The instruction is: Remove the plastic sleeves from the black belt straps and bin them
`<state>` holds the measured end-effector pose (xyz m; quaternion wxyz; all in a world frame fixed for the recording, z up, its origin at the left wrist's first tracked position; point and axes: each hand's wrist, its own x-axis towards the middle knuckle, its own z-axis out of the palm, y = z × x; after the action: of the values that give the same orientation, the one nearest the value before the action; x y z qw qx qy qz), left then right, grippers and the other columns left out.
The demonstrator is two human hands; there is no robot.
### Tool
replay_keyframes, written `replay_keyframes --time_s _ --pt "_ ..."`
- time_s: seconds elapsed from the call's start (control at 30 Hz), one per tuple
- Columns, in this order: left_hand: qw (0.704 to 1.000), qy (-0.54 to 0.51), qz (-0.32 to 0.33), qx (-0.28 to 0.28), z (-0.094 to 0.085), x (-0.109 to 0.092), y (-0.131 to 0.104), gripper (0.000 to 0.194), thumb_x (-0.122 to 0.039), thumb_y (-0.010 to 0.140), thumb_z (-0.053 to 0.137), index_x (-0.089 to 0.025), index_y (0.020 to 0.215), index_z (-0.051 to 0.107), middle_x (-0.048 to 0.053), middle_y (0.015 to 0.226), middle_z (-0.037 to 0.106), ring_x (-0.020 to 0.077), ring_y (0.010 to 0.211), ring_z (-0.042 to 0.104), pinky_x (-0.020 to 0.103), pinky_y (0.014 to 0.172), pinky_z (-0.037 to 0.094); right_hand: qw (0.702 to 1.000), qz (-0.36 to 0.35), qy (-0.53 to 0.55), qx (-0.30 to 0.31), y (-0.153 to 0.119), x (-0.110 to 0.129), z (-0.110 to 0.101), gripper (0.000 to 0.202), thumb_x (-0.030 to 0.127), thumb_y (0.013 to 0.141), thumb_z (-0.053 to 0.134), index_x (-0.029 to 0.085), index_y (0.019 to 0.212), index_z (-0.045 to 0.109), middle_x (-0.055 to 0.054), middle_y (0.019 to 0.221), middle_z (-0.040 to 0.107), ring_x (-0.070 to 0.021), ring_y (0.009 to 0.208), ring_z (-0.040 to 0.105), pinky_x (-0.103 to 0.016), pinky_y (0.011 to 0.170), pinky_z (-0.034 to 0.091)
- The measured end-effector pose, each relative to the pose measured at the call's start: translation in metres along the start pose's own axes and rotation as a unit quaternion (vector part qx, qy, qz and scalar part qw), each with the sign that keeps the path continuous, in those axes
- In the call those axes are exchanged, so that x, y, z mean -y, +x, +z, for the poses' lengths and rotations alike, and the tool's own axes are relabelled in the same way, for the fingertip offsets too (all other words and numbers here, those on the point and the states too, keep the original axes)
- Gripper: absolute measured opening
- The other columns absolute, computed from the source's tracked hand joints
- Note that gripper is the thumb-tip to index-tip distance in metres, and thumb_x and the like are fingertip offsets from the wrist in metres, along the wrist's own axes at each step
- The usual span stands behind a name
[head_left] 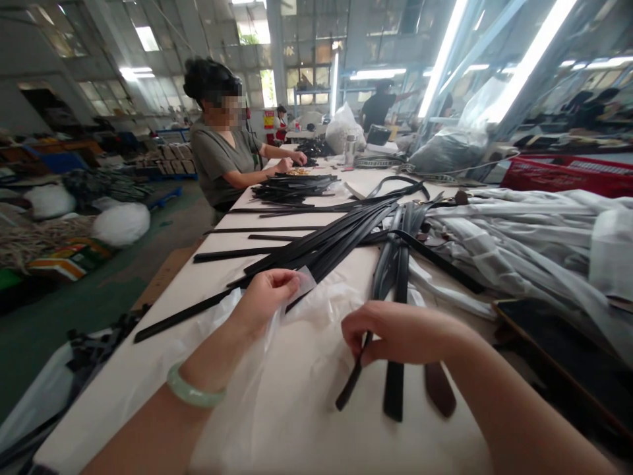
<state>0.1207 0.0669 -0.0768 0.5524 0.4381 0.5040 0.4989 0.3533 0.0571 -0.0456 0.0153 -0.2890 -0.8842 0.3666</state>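
Note:
My left hand [270, 297], with a pale green bangle [194, 390] at the wrist, pinches the edge of a clear plastic sleeve [306, 280]. The thin plastic hangs below it over the white table [163, 389]. To its right, my right hand [366, 330] is closed round a narrow dark strap [350, 386], whose end sticks out beneath the fingers. Beside that hand lie a wider black strap [394, 389] and a brown strap end [439, 389]. A fan of black straps [326, 237] spreads over the table beyond both hands.
Plastic-wrapped straps [524, 231] are heaped at the right, near a red crate [564, 175]. A person in a grey top [220, 155] works at the table's far left side. A white bin [39, 396] of black pieces stands at the lower left.

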Motion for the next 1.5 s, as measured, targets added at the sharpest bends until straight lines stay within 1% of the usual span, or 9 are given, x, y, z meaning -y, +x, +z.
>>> replay_keyframes --time_s 0.07,0.13,0.23,0.33,0.5,0.63,0.87,1.23,1.5 --pt "1.000 0.001 0.007 -0.009 -0.004 -0.001 -0.002 0.035 -0.031 0.050 0.086 -0.013 0.076 0.071 0.003 0.074 0.069 0.0108 0.066 0.058 0.022 0.068 0.045 0.993 -0.015 0.093 -0.075 0.002 -0.002 -0.005 0.010 0.011 0.078 0.058 0.020 0.081 0.060 0.003 0.073 0.063 -0.0130 0.066 0.057 -0.022 0.060 0.042" --pt "1.000 0.006 0.008 -0.013 -0.005 -0.003 -0.004 0.037 -0.027 0.050 0.086 -0.013 0.081 0.070 0.003 0.077 0.070 0.0123 0.069 0.061 0.024 0.071 0.047 0.973 -0.028 0.139 -0.182 0.007 -0.004 -0.005 0.011 0.019 0.084 0.053 0.020 0.093 0.059 0.002 0.071 0.062 -0.0133 0.063 0.056 -0.023 0.058 0.042" --pt "1.000 0.028 0.012 0.002 -0.005 -0.006 -0.007 0.040 -0.024 0.054 0.083 -0.013 0.090 0.069 0.003 0.075 0.069 0.0124 0.069 0.061 0.023 0.069 0.046 0.924 -0.015 0.050 -0.380 0.019 -0.010 0.001 0.016 0.025 0.088 0.049 0.020 0.095 0.061 0.000 0.073 0.062 -0.0148 0.064 0.056 -0.025 0.058 0.041" --pt "0.999 0.044 0.027 0.004 -0.006 -0.005 -0.008 0.038 -0.021 0.056 0.080 -0.012 0.090 0.068 0.000 0.068 0.064 0.0095 0.063 0.057 0.020 0.062 0.043 0.874 0.012 -0.063 -0.482 0.029 -0.013 0.009 0.020 0.026 0.089 0.049 0.019 0.075 0.062 -0.001 0.067 0.059 -0.0158 0.064 0.055 -0.026 0.059 0.039" --pt "0.998 0.046 0.046 0.012 -0.010 0.002 -0.006 0.034 -0.016 0.055 0.078 -0.012 0.087 0.065 -0.006 0.057 0.054 0.0057 0.053 0.048 0.017 0.053 0.037 0.849 -0.003 -0.074 -0.523 0.034 -0.013 0.016 0.019 0.027 0.089 0.050 0.020 0.074 0.059 -0.001 0.070 0.061 -0.0163 0.066 0.056 -0.026 0.061 0.039" --pt "0.998 0.023 0.056 0.026 -0.009 0.004 -0.009 0.031 -0.014 0.054 0.079 -0.013 0.082 0.064 -0.008 0.056 0.049 0.0038 0.052 0.045 0.015 0.053 0.037 0.855 -0.019 -0.087 -0.512 0.035 -0.012 0.018 0.017 0.026 0.090 0.050 0.020 0.077 0.060 -0.002 0.074 0.064 -0.0177 0.071 0.058 -0.027 0.066 0.040" --pt "0.997 0.032 0.038 0.053 -0.008 0.007 -0.009 0.028 -0.017 0.057 0.081 -0.014 0.080 0.066 -0.001 0.067 0.064 0.0083 0.063 0.057 0.018 0.062 0.044 0.855 -0.006 -0.082 -0.513 0.036 -0.012 0.017 0.018 0.025 0.090 0.051 0.019 0.075 0.060 -0.002 0.073 0.064 -0.0179 0.069 0.056 -0.028 0.067 0.039" --pt "0.997 0.063 0.050 0.021 -0.008 0.004 -0.008 0.031 -0.025 0.060 0.081 -0.015 0.087 0.068 -0.001 0.065 0.065 0.0097 0.060 0.058 0.019 0.061 0.044 0.868 -0.010 -0.086 -0.489 0.037 -0.010 0.023 0.021 0.026 0.091 0.050 0.019 0.073 0.059 -0.002 0.070 0.063 -0.0173 0.069 0.056 -0.029 0.069 0.039" --pt "0.995 0.073 0.039 0.056 -0.005 -0.002 -0.012 0.041 -0.023 0.061 0.080 -0.016 0.097 0.063 0.002 0.076 0.070 0.0135 0.070 0.064 0.020 0.065 0.046 0.874 -0.011 -0.106 -0.474 0.033 -0.011 0.016 0.022 0.023 0.090 0.053 0.020 0.069 0.057 0.000 0.065 0.060 -0.0155 0.064 0.054 -0.028 0.069 0.037"
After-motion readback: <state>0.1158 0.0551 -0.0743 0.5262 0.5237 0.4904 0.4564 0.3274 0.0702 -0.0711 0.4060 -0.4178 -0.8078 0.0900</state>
